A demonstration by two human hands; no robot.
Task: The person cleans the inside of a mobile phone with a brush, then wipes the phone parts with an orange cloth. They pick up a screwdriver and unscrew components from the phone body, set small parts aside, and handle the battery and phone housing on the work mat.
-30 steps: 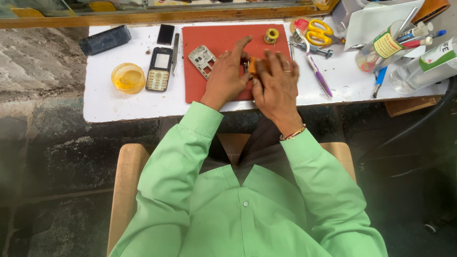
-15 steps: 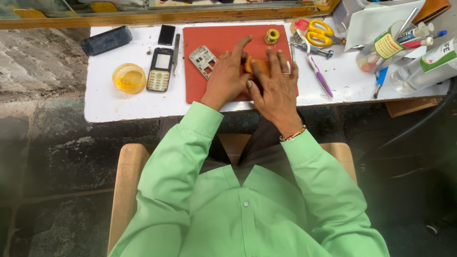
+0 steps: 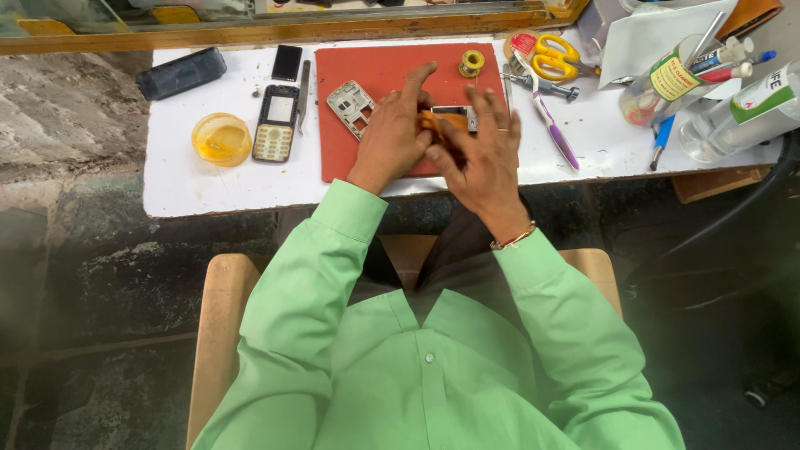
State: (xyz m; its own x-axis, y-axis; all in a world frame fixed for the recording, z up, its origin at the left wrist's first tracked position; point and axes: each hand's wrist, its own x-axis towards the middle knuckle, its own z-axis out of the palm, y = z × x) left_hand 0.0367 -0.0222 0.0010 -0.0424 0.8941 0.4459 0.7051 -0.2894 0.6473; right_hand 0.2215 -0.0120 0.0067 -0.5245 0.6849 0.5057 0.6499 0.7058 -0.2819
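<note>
barely shifted, both hands (image 3: 442,137) clamp one small orange-brown phone part (image 3: 435,122) over the red mat (image 3: 367,158).

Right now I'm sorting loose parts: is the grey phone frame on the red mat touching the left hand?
Apart. The head view shows a strip of red mat between the grey phone frame and the left hand.

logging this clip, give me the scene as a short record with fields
left hand: on the red mat, touching a small orange part
right hand: fingers spread, on the same part
mat also holds: grey phone frame, yellow spool
left of mat: phone front with keypad, yellow dish
right of mat: scissors, purple toothbrush
</note>
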